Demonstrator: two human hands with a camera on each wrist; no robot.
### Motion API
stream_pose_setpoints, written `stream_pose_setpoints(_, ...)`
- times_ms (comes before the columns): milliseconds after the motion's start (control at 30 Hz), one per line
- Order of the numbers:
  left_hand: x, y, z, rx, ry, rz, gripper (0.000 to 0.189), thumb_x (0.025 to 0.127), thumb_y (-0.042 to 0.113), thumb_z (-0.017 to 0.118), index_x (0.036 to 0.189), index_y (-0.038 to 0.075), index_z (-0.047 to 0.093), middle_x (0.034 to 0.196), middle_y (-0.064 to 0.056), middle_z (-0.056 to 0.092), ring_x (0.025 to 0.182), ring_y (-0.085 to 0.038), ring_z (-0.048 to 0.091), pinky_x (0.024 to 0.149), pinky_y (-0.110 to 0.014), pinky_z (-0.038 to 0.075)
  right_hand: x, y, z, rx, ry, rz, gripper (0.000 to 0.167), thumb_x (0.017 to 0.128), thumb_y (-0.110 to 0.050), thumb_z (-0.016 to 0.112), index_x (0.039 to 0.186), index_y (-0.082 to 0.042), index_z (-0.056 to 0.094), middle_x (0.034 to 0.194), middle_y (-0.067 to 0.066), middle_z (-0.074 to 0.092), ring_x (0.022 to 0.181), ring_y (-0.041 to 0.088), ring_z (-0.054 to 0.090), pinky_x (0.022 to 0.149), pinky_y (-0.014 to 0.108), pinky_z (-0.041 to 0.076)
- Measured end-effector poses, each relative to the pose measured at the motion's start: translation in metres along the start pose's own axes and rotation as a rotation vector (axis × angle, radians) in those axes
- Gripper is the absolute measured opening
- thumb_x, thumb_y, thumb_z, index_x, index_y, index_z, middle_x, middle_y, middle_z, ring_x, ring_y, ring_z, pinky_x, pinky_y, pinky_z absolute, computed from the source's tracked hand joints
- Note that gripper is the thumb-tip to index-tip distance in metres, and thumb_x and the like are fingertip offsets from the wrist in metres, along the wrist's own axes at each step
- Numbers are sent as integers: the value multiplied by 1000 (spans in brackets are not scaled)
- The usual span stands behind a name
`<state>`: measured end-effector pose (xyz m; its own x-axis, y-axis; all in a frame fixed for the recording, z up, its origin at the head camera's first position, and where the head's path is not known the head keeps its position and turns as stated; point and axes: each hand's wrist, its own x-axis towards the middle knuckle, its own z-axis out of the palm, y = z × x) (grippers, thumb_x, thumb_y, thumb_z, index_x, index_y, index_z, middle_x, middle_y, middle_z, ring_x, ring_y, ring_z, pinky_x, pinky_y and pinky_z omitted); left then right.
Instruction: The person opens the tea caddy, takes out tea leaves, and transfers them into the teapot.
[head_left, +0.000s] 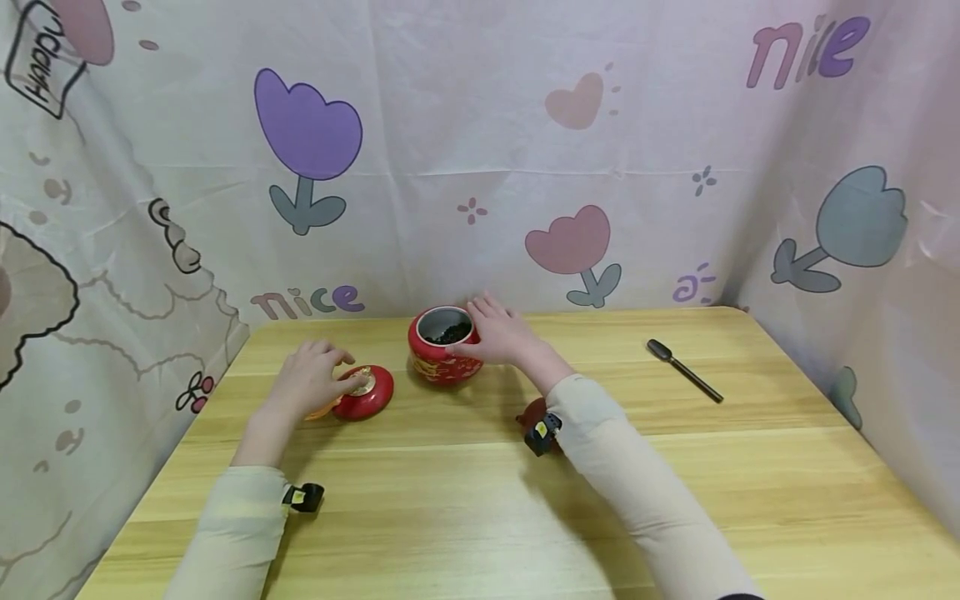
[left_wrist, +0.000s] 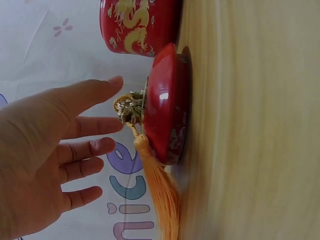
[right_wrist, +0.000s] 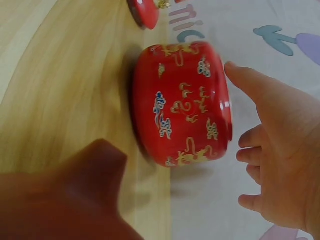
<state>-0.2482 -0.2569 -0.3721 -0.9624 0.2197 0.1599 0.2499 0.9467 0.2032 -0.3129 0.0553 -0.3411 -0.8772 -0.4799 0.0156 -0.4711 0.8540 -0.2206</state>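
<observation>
A red jar (head_left: 444, 368) with gold dragon patterns stands upright without its lid near the back of the table, dark loose contents (head_left: 450, 334) inside it. Beside its rim is my right hand (head_left: 501, 333), thumb tip close to the rim and fingers spread; whether it touches cannot be told. To the left, the domed red lid (left_wrist: 162, 105) lies on the table, its gold knob (left_wrist: 131, 107) up and an orange tassel (left_wrist: 162, 195) trailing from it. My left hand (left_wrist: 60, 145) is at the knob, fingers loosely extended and not closed around it.
A dark spoon-like scoop (head_left: 684, 371) lies on the right side of the wooden table (head_left: 420, 517). Under my right wrist sits a reddish-brown object (right_wrist: 95, 185), mostly hidden in the head view. A printed cloth (head_left: 450, 108) hangs behind the table and along its sides.
</observation>
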Motion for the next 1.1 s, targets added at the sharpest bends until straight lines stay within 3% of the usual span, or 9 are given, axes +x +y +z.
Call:
stream_pose_setpoints(233,0,-5,6,-4,-26,-17,29,86,39,70,92,11,71,113,-20,61,109,-42,50,91,-60,41,3,1,6,9,-39,14,95,87,-68,54,155,-8,24,163,8,21,153,27,12,122,53,19)
stream_pose_setpoints(667,3,-2,9,3,-31,0,25,87,33,69,85,8,68,103,-19,63,101,-39,52,86,-55,45,4,0,6,43,-66,29,96,87,-65,57,155,-6,22,163,12,22,153,28,13,121,54,21)
stream_pose_setpoints(1100,2,-3,11,44,-13,33,24,89,32,66,83,9,65,104,-16,63,101,-37,51,80,-51,44,5,1,7,58,-84,61,98,85,-67,57,155,-8,22,163,10,21,153,27,11,122,53,16)
